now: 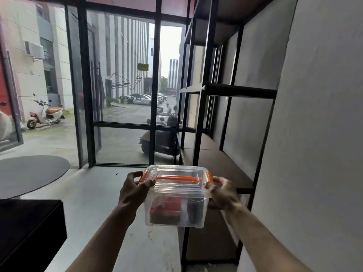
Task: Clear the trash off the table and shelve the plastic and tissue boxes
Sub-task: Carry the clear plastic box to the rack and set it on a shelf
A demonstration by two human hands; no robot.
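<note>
A clear plastic box (pixel 174 195) with an orange handle and orange side latches is held in the air at the lower middle of the view. Something red and something dark lie inside it. My left hand (pixel 133 191) grips its left end by the latch, and my right hand (pixel 222 193) grips its right end. The box hangs just left of a black metal shelf unit (pixel 206 122), near the front edge of its brown lower board (pixel 218 163). No tissue box is in view.
A round grey table (pixel 29 173) sits at the left, with a black block-shaped piece (pixel 29 228) in front of it. Glass doors with black frames (pixel 155 95) stand ahead. The shelf unit runs along the white wall (pixel 314 134) on the right.
</note>
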